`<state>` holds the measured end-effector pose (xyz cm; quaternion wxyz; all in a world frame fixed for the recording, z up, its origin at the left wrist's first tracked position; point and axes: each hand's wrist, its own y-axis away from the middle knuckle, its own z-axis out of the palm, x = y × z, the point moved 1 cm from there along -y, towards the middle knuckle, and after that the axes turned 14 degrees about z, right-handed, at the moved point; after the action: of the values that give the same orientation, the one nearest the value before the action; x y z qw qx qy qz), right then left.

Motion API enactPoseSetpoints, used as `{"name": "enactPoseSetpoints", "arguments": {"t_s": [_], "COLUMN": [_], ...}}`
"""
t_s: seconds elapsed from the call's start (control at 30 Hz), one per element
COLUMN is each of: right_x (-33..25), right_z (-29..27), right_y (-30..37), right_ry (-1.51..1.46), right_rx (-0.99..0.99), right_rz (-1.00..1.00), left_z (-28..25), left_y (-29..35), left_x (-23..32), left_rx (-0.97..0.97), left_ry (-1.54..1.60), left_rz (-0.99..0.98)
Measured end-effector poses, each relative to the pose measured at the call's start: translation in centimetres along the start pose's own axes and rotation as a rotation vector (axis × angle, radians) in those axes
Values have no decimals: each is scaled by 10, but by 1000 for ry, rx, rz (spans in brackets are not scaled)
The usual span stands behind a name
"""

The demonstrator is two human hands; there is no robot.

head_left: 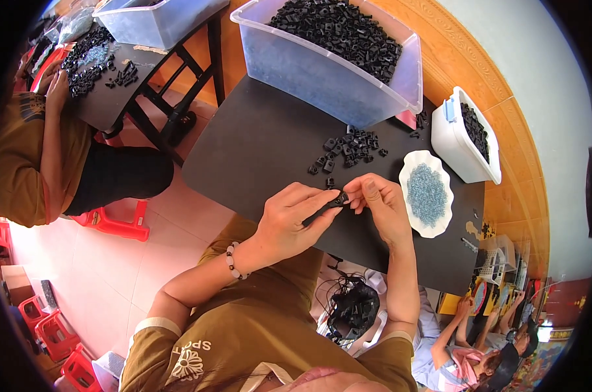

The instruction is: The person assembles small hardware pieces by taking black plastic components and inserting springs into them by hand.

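Between the thumb and fingers of my left hand (288, 219) is a small black plastic part (339, 198), held above the near side of the dark table (253, 140). My right hand (382, 204) meets it from the right, fingertips pinched at the part's end; whatever they grip is too small to make out. Just beyond my hands lies a loose pile of similar black parts (353, 147). Beside my right hand stands a white scalloped dish (433, 231) heaped with tiny clear bluish pieces (427, 195).
A big translucent bin (322, 91) full of black parts stands at the table's far side, with a smaller white bin (457, 140) to its right. Below the near edge hangs a black bag (353, 307) of parts. A co-worker (41, 153) sits at another table (116, 98) on the left.
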<state>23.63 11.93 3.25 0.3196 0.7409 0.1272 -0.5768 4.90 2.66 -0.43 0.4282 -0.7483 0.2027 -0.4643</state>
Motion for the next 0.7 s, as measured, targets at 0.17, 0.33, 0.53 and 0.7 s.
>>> {"name": "enactPoseSetpoints", "arguments": {"t_s": [0.17, 0.33, 0.53, 0.7], "right_x": [-5, -3, -24, -68], "right_z": [7, 8, -27, -119], "right_y": [3, 6, 4, 2], "right_ry": [59, 55, 126, 411], "right_rx": [34, 10, 298, 892], "right_rz": [-28, 54, -81, -300], "left_z": [-1, -1, -3, -7], "left_y": [1, -2, -2, -7], "left_x": [-1, 1, 0, 2], "left_rx": [-33, -70, -9, -127], "left_ry": [4, 31, 143, 196], "left_rz": [-12, -5, -194, -321]}}
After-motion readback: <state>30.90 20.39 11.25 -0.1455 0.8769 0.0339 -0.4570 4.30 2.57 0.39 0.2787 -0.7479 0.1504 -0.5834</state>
